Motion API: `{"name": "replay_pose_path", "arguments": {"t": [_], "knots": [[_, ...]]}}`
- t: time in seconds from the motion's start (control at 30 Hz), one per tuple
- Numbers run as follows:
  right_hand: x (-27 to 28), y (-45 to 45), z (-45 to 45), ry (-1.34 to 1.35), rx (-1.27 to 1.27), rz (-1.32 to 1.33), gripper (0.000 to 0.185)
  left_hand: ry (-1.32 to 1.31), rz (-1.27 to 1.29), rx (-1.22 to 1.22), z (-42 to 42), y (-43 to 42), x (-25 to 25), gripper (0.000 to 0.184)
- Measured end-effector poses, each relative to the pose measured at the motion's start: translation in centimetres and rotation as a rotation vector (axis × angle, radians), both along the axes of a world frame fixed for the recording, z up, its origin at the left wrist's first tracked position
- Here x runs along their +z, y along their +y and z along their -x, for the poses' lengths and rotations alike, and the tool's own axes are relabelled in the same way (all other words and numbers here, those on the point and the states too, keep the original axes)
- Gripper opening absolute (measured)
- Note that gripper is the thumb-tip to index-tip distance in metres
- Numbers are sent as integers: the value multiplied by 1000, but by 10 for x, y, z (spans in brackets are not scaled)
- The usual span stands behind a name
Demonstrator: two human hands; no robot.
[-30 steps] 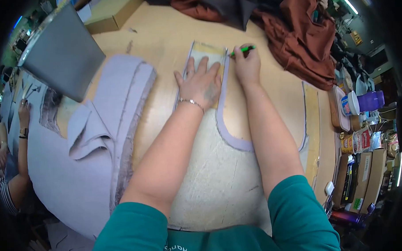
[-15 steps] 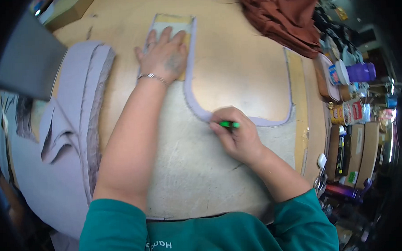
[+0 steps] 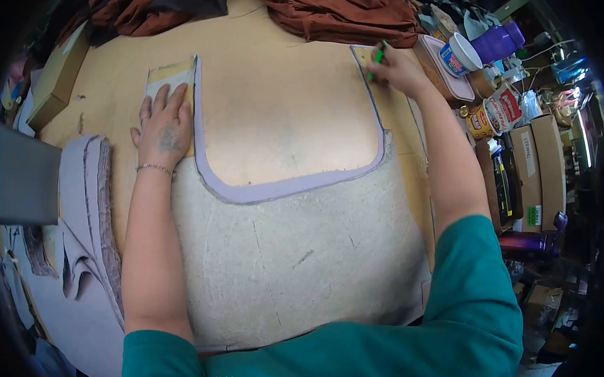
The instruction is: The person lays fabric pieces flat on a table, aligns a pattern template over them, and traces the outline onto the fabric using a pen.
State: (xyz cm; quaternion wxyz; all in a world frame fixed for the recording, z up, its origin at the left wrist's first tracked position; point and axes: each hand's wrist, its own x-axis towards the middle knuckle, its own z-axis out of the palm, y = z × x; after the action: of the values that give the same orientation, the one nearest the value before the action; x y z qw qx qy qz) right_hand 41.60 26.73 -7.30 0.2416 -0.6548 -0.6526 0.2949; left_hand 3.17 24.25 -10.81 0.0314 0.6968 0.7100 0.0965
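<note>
A large grey pattern piece with a U-shaped cutout lies flat over lavender fabric, whose edge shows as a strip along the curve. Yellowish tape or card covers the pattern's two upper arms. My left hand rests flat, fingers spread, on the left arm of the pattern. Up at the top of the right arm, my right hand is closed around a green pen. Its tip is too small to make out.
Folded lavender fabric lies at the left beside a grey box-like object. Rust-brown cloth is heaped at the back. Along the right stand a white tub, a purple container and cardboard boxes.
My right hand has moved with the green pen from the bottom of the curve up to the top of the right arm. My left hand stays on the left arm; the view has shifted.
</note>
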Motion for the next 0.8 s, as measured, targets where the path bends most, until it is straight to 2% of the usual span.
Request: {"name": "replay_pose_path", "arguments": {"t": [0.07, 0.17, 0.27, 0.33, 0.43, 0.47, 0.5, 0.53, 0.6, 0.63, 0.67, 0.7, 0.73, 0.8], "knots": [[-17, 42, -5, 202, 23, -185, 19, -3, -14, -7, -1, 2, 3, 38], [-55, 92, -16, 228, -160, -484, 18, 17, -5, -12, -2, 1, 4, 38], [-51, 72, -1, 859, -359, -535, 18, 12, -14, -39, -3, 5, 1, 37], [-64, 69, -14, 765, -290, -532, 18, -8, -42, -79, 8, 10, -6, 36], [-59, 71, -7, 634, -220, -581, 18, 3, -303, -230, 11, 30, -12, 27], [-68, 79, -13, 537, -221, -713, 18, -73, -131, -104, -2, 29, 6, 25], [-76, 90, -11, 432, -229, -846, 17, -184, -118, -55, -3, 31, 0, 28], [-63, 87, 14, 516, -174, -800, 17, -105, -99, -24, -4, 32, -5, 37], [-21, 62, 78, 656, -80, -674, 18, -83, -125, -38, -5, 30, -5, 41], [-13, 64, 109, 570, 68, -589, 17, -74, -124, -52, -6, 26, -5, 43], [-10, 64, 140, 557, 223, -455, 17, -55, -30, -36, -7, 26, 1, 45], [-8, 70, 174, 509, 255, -346, 18, -77, -35, -42, -7, 24, -3, 45], [-8, 74, 207, 670, 280, -286, 19, -98, -50, -50, -6, 24, -4, 45], [-34, 112, 257, 815, 256, -255, 21, -118, -70, -55, -4, 27, -2, 45]]}}
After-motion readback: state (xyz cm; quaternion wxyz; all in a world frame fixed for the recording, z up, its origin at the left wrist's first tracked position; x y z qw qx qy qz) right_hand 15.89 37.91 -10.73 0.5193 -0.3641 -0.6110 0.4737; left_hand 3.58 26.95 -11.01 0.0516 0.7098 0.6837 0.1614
